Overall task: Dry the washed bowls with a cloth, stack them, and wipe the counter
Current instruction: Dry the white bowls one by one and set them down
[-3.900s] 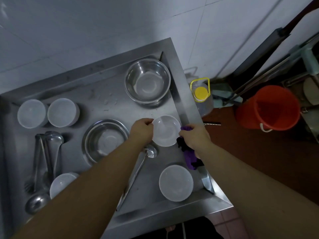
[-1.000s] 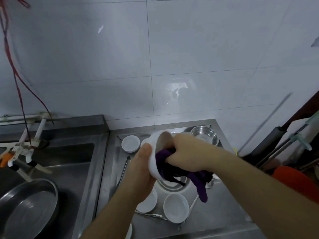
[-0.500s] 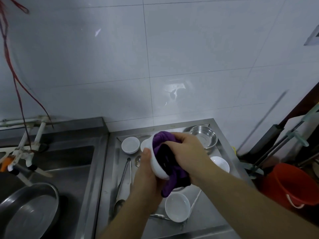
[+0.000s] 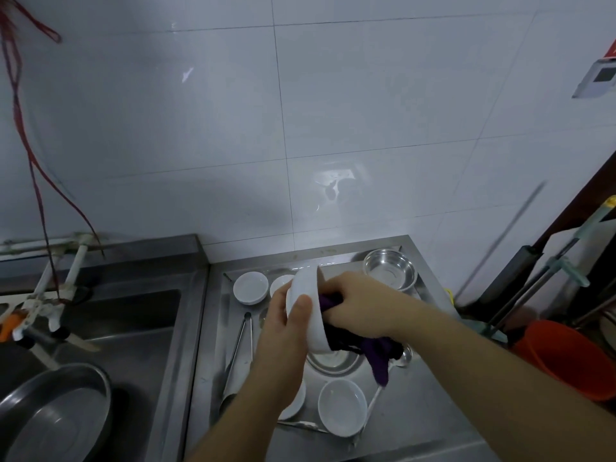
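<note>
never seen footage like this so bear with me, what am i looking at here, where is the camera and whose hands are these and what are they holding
There is no machine here. One wide-angle camera sits on a person's head and looks forward and down, so both bare arms reach in from the bottom of the picture. The left hand grips a white bowl tipped on its side. The right hand presses a purple cloth into it, drying it. Below lies a steel counter with more white bowls, such as one near the front, a steel bowl at the back, and tongs. To the left is a sink holding a metal pan. An orange bucket stands on the right.
</note>
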`<move>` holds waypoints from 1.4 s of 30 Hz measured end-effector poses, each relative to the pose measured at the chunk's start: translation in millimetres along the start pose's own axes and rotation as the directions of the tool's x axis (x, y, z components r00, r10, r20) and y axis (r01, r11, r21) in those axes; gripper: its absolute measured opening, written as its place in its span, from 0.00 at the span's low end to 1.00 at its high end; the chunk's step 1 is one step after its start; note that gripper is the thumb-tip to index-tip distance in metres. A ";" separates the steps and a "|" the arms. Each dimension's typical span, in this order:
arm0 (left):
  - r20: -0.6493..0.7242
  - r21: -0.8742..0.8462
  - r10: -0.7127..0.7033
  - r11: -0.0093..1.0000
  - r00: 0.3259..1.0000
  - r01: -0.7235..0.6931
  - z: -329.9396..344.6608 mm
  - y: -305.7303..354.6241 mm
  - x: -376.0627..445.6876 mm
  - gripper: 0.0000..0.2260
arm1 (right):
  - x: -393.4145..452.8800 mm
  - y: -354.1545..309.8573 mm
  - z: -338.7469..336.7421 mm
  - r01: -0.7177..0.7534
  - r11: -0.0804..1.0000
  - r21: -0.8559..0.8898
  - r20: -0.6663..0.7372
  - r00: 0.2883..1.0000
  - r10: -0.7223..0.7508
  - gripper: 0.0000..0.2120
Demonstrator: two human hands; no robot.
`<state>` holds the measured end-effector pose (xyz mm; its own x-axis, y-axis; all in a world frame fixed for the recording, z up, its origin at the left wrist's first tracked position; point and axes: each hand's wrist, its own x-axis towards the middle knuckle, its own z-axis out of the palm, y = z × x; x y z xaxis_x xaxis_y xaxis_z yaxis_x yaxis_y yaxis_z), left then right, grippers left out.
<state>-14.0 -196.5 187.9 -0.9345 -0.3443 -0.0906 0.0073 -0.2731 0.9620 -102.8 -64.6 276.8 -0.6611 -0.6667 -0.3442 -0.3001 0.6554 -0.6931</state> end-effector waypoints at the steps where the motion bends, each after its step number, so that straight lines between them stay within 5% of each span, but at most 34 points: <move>1: 0.012 0.049 0.024 0.998 1.000 -0.025 -2.7 -0.5 -0.8 0.32 | -1.8 2.9 1.1 -0.034 0.984 0.174 0.017 0.999 0.031 0.10; 5: 0.069 0.174 0.082 0.980 0.994 -0.093 -7.0 6.9 -3.9 0.22 | -5.6 9.3 10.1 -0.099 0.615 0.782 0.010 0.989 0.146 0.13; 10: 0.144 0.303 0.128 0.938 0.981 -0.167 -12.2 7.2 -7.2 0.27 | -8.7 13.1 15.7 -0.183 0.290 0.939 0.135 0.975 0.176 0.13; 13: 0.220 0.387 0.085 0.907 0.972 -0.167 -18.5 7.9 -3.1 0.32 | -9.2 22.0 16.0 -0.218 0.279 0.935 0.177 0.970 0.164 0.22; 18: 0.203 0.457 0.073 0.875 0.977 -0.160 -18.7 12.6 4.3 0.36 | -8.8 30.8 25.4 -0.186 0.206 0.961 0.164 0.979 0.122 0.22; 21: -0.066 0.056 -0.223 0.972 0.973 0.226 -24.5 2.8 11.7 0.28 | -7.4 34.2 28.7 -0.097 0.113 0.989 0.087 0.992 0.094 0.24; 23: 0.037 -0.166 -0.473 0.866 0.881 0.472 -30.2 -1.0 9.4 0.26 | -6.0 37.0 29.0 -0.050 0.070 0.996 0.045 0.996 0.080 0.27; 25: 0.195 -0.253 -0.536 0.782 0.821 0.570 -35.4 -1.7 1.1 0.26 | -5.4 39.2 29.8 -0.021 0.048 0.999 0.017 0.997 0.073 0.32; 29: 0.269 -0.485 -0.437 0.708 0.858 0.513 -29.9 4.3 -0.9 0.22 | -5.5 46.5 34.6 0.003 0.031 1.000 -0.005 0.998 0.064 0.40; 35: 0.207 -0.655 -0.284 0.671 0.936 0.348 -19.1 16.8 -2.1 0.18 | -7.7 59.3 45.1 -0.037 0.045 0.998 0.033 0.996 0.086 0.36; 42: 0.089 -0.595 -0.220 0.771 0.971 0.229 -18.0 38.5 2.9 0.19 | -9.7 53.2 50.2 -0.122 0.195 0.973 0.046 0.934 0.354 0.26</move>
<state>-9.9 -224.2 220.0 -0.9410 -0.1947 -0.2769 0.0035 -0.8234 0.5674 -77.8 -41.1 211.5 -0.6918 -0.4071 -0.5964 0.6916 -0.1364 -0.7092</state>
